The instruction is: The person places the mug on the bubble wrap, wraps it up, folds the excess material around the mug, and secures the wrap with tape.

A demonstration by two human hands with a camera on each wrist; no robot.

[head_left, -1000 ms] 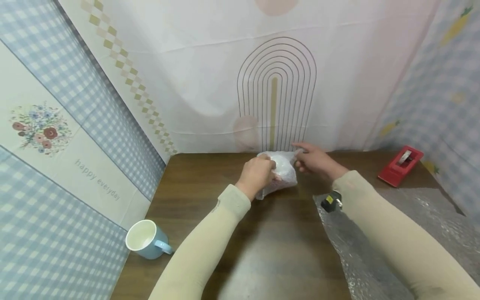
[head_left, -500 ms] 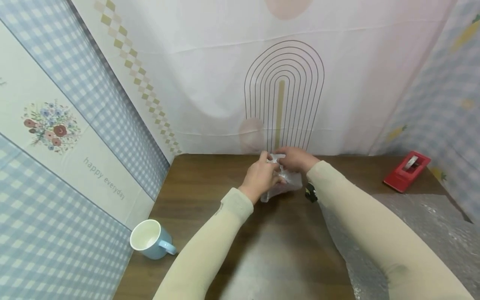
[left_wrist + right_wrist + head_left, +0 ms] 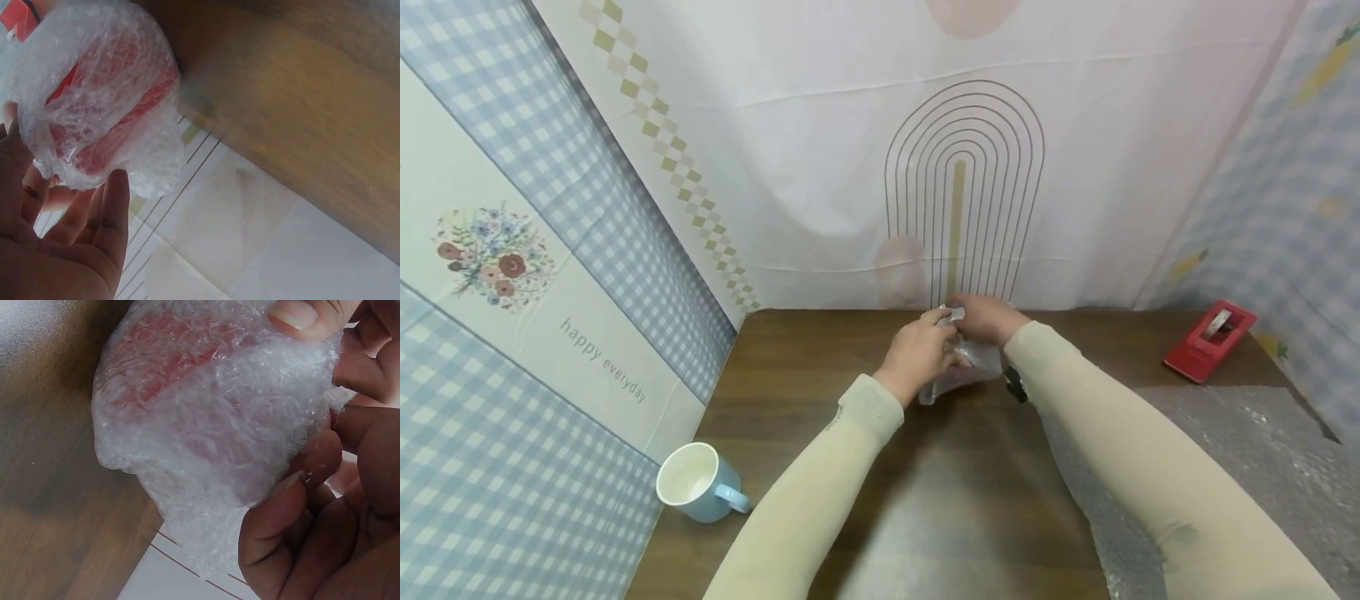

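A bundle [image 3: 979, 364] of clear bubble wrap rests near the table's far edge, between the two hands. Something red shows blurrily through the bubble wrap [image 3: 100, 37] in the left wrist view; its kind is hidden. My left hand [image 3: 917, 354] grips the bundle from the left. At the far side, close to the left fingers, my right hand [image 3: 988, 319] pinches the wrap. In the right wrist view, curled fingers of the right hand [image 3: 325, 531] press into the wrapped bundle [image 3: 200, 419] along its edge.
A light blue mug [image 3: 700, 492] stands at the table's left edge. A sheet of bubble wrap [image 3: 1240, 450] lies flat on the right, partly under the right arm. Behind it sits a red tape dispenser [image 3: 1210, 342]. A patterned cloth [image 3: 820, 167] hangs behind the wooden table [image 3: 805, 358].
My right hand has come from the bundle's right side leftward over its far side, bringing the wrap's loose end toward the left hand. The left hand keeps its hold.
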